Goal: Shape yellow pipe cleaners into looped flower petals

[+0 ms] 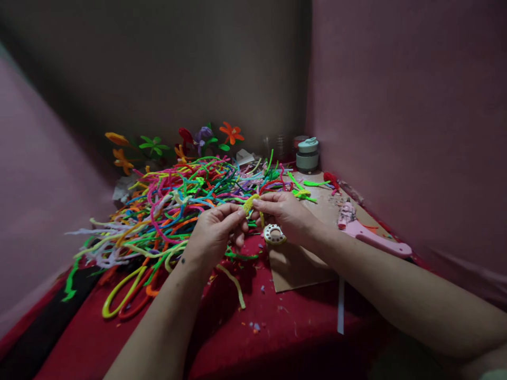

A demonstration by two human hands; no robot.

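The left hand (217,227) pinches a small, bright-yellow fuzzy piece (251,202) between thumb and forefinger; the right hand (283,212) has its thumb and forefinger pressed on the same piece from the other side. The yellow piece is held up between both grips, in front of a large, tangled heap of multicoloured fuzzy stems (170,198). Just below the right hand is a pale ring-shaped object with dark dots (274,234), near a flat brown cardboard sheet (297,269) on the red-covered bench (285,327). Beyond the right forearm lies a pink plastic tool with a dark-smeared end (372,237). A pale-green lidded jar (308,160) stands upright near the wall.
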